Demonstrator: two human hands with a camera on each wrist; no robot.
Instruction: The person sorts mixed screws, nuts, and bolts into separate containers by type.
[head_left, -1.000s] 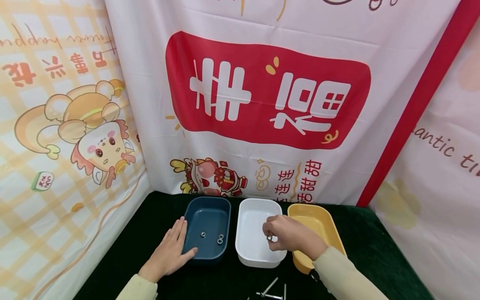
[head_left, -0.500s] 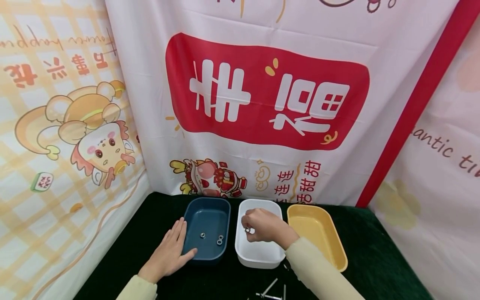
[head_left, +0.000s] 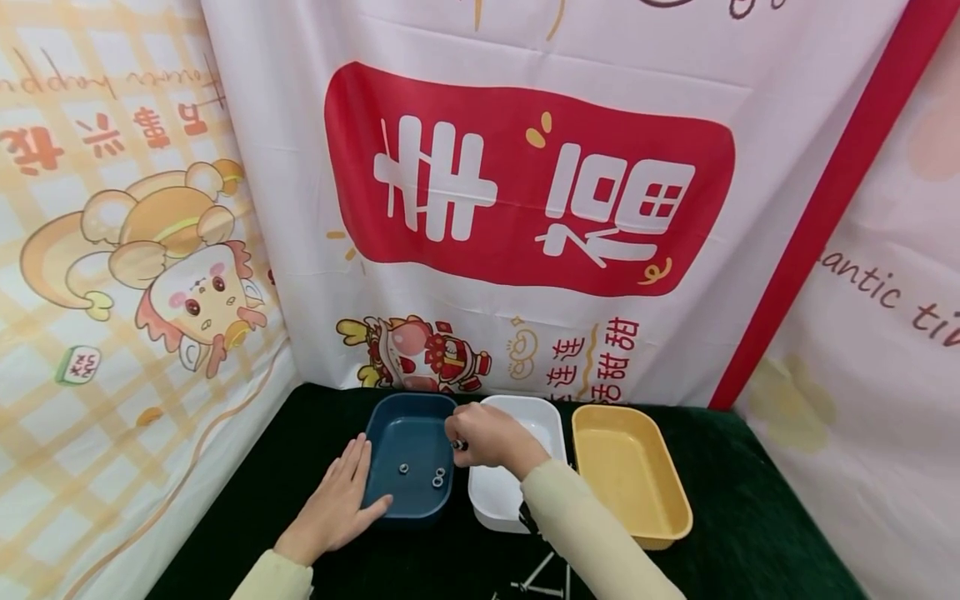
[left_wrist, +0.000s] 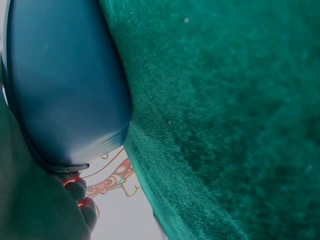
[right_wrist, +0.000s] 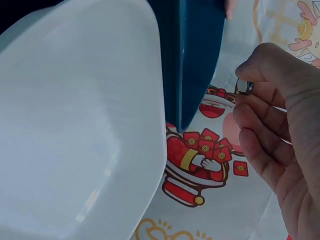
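My right hand pinches a small metal nut between thumb and index finger. It hovers over the gap between the blue tray and the white tray, near the blue one's right rim. Several similar nuts lie in the blue tray, one apart and the others together towards its right side. My left hand rests along the blue tray's left side, its fingers straight against the rim and the thumb at the near left corner. In the left wrist view, the blue tray's outer wall fills the left part.
A yellow tray stands to the right of the white one. Several metal bolts lie on the dark green cloth in front of the trays, partly beside the right sleeve. A printed curtain hangs behind.
My right hand has moved left with the nut, from the white tray's right side across it to the blue tray's right rim. The left hand has stayed on the blue tray.
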